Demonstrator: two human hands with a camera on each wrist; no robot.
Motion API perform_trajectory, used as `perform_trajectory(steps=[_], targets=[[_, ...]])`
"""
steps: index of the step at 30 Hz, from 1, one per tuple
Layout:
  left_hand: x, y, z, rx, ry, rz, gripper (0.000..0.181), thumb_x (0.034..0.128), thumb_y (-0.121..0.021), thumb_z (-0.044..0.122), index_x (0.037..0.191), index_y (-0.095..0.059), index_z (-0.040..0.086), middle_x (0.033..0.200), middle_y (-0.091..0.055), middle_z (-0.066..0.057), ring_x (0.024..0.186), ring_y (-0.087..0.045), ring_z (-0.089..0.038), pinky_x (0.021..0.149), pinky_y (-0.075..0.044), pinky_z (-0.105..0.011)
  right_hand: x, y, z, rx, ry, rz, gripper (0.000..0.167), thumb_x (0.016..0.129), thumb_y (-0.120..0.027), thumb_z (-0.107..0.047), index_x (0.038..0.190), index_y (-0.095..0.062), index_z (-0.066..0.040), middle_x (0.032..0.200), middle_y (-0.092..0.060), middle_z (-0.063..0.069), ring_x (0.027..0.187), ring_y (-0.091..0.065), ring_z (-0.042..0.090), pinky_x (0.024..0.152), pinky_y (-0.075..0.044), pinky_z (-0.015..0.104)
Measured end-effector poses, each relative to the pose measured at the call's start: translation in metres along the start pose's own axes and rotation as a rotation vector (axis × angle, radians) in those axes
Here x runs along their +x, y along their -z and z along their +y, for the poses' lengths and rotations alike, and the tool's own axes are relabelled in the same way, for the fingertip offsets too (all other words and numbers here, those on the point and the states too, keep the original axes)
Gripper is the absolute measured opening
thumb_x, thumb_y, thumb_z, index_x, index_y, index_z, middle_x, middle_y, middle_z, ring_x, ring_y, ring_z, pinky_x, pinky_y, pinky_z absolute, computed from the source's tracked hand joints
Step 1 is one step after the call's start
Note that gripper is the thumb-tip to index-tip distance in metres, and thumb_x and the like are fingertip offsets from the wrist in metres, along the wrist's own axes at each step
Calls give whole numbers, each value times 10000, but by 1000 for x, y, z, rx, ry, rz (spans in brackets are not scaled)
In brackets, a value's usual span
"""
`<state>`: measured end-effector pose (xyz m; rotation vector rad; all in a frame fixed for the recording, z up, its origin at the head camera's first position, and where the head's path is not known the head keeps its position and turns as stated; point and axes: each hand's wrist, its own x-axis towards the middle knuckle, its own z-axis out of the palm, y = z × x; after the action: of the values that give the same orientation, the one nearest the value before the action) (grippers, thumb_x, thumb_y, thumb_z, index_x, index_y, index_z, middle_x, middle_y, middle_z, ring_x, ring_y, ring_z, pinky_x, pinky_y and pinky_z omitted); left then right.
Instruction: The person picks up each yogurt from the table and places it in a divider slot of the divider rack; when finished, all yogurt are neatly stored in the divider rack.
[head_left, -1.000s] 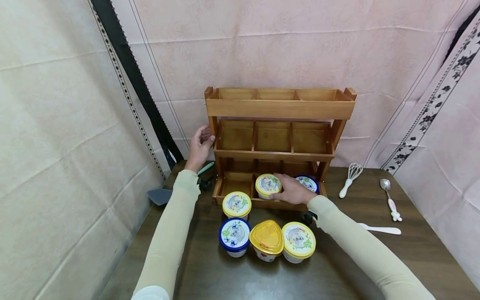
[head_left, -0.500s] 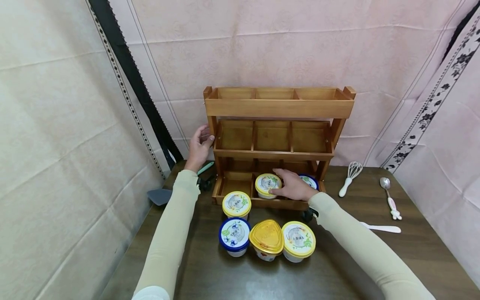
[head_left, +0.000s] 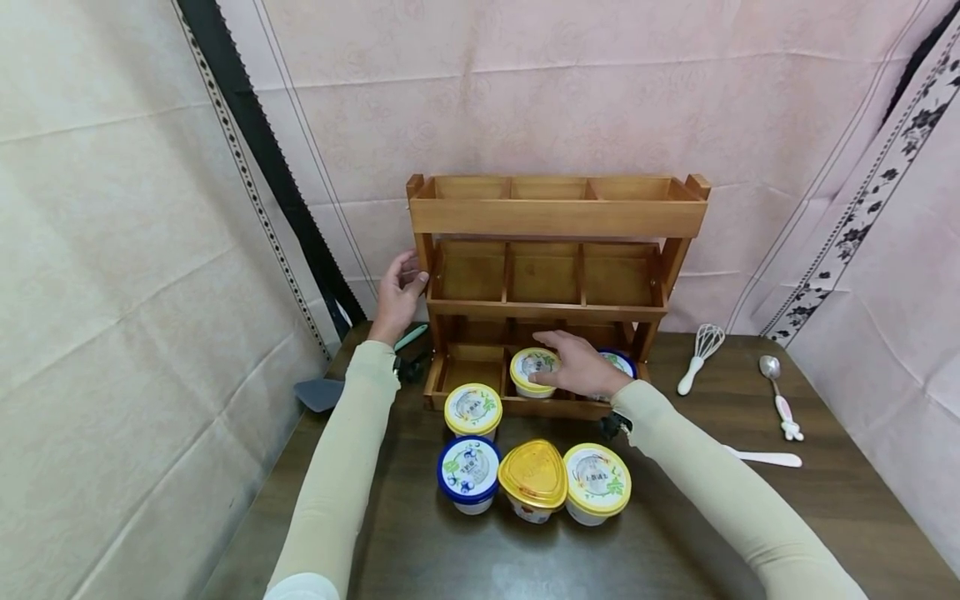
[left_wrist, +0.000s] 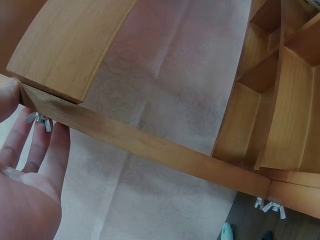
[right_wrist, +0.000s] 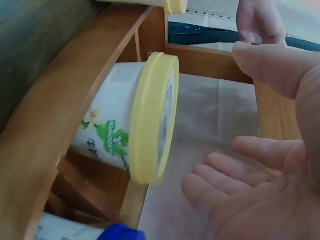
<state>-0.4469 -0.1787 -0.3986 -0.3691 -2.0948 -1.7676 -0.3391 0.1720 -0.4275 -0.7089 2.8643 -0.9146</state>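
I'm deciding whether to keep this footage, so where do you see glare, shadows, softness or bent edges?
Head view: glare on the near tabletop, soft shadows around the gold-lidded tub; left wrist: the wooden board at upper left looks bowed, possibly lens distortion; right wrist: print on the central yellow-lidded tub looks soft, and the wooden rail at left curves.

On my head feed I see a pale cream left sleeve (head_left: 337,467) and a matching right sleeve (head_left: 720,483), both long and lightly creased. The left hand (head_left: 399,293) and right hand (head_left: 583,367) are bare. I make out a small black left wrist device (head_left: 408,369), a black right wrist device (head_left: 615,425), and a white band (head_left: 302,587) low on the left arm.
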Motion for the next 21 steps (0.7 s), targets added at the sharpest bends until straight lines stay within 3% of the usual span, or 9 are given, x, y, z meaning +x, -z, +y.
perform_trajectory(steps=[7, 15, 21], targets=[[-1, 0, -1, 10, -19, 8, 459, 1064, -654, 203, 1511, -553, 231, 1411, -613, -119, 1261, -611, -278, 1132, -509, -452, 5, -3, -15, 29, 72, -32, 745, 938, -809, -402, 1567, -501, -149, 1598, -503, 131, 1434, -517, 387, 1169, -447, 598], [-1, 1, -1, -1, -22, 2, 465, 1059, -658, 199, 1511, -554, 226, 1420, -608, -123, 1283, -605, -292, 1152, -495, -461, 14, -16, -25, 52, 156, -72, 775, 912, -828, -470, 1558, -514, -178, 1576, -547, 75, 1461, -511, 323, 1184, -456, 560], [-2, 1, 0, 6, -17, 1, 458, 1068, -644, 202, 1515, -550, 238, 1429, -605, -106, 1294, -600, -284, 1154, -492, -465, 19, -29, -36, 67, 169, -125, 774, 897, -843, -460, 1548, -522, -194, 1564, -563, 51, 1454, -519, 312, 1180, -468, 535]])
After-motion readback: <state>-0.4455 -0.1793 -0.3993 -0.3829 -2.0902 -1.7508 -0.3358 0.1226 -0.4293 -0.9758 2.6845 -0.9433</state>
